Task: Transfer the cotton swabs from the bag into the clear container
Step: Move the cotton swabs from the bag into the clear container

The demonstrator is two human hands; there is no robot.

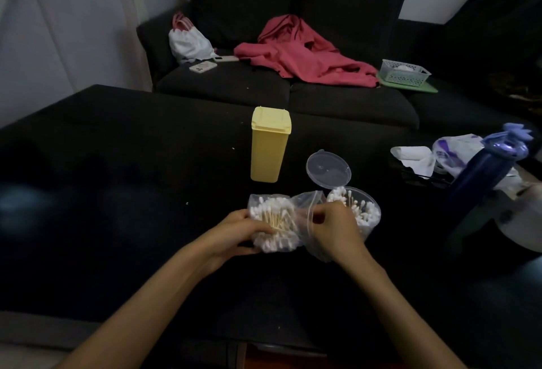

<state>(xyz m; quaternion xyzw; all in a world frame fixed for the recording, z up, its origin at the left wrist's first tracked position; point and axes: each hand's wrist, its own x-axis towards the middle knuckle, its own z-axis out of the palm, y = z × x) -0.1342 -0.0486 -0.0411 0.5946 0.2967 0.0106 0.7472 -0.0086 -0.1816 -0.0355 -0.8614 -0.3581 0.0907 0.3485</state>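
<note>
While the left hand point(243, 229) grips the bag point(281, 222) of cotton swabs point(272, 216) from below, seemingly to steady it, the right hand point(331, 226) pinches the bag's open mouth, likely to reach the swabs. The clear container point(368, 216) stands touching the bag's right side, lid point(328, 170) flipped back, already part-filled, toward the dark surface's point(117, 148) near edge. A yellow box point(268, 146) stands behind.

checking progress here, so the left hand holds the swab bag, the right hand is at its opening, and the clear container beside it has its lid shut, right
Not quite. The head view shows the clear container with its lid flipped open, swabs already inside. The rest stands: the left hand holds the swab bag and the right hand is at its opening.
</note>
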